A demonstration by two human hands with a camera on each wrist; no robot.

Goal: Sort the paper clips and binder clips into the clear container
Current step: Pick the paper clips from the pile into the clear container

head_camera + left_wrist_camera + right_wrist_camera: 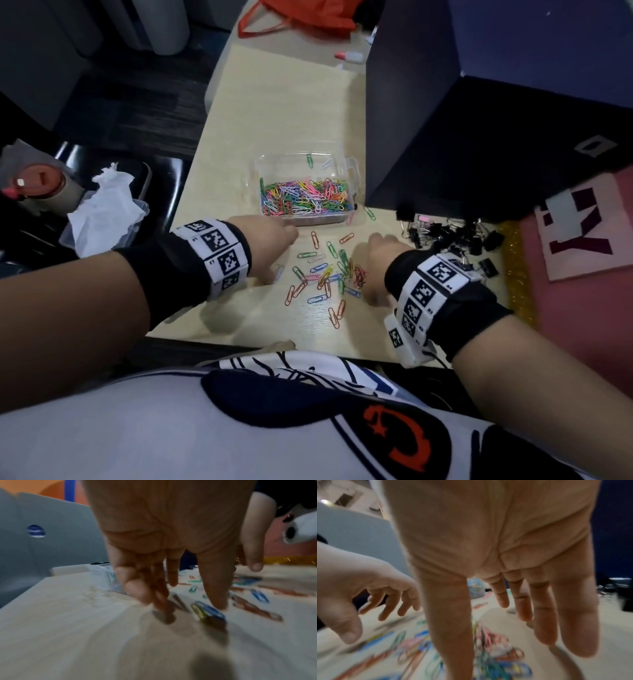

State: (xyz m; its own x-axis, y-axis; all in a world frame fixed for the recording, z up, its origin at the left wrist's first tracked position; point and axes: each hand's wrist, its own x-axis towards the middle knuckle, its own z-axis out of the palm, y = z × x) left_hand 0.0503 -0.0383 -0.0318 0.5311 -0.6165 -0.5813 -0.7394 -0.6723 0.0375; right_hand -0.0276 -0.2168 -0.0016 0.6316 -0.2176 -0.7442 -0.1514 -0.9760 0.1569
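A clear container point(291, 168) on the pale table holds a heap of coloured paper clips point(305, 198). In front of it lie several loose paper clips point(325, 277). A pile of black binder clips point(452, 233) sits to the right. My left hand point(284, 250) hovers at the left edge of the loose clips, fingers pointing down with the tips at the table point(188, 599) beside a blue and yellow clip point(207, 611), holding nothing. My right hand point(370, 260) is at the right edge of the scatter, fingers straight over the clips point(496, 622), palm empty.
A dark blue box point(479, 120) stands right behind the container and binder clips. A pink card point(582, 233) lies at the right and an orange bag point(301, 17) at the table's far end. Crumpled tissue in a plastic tub point(106, 205) sits off the table's left edge.
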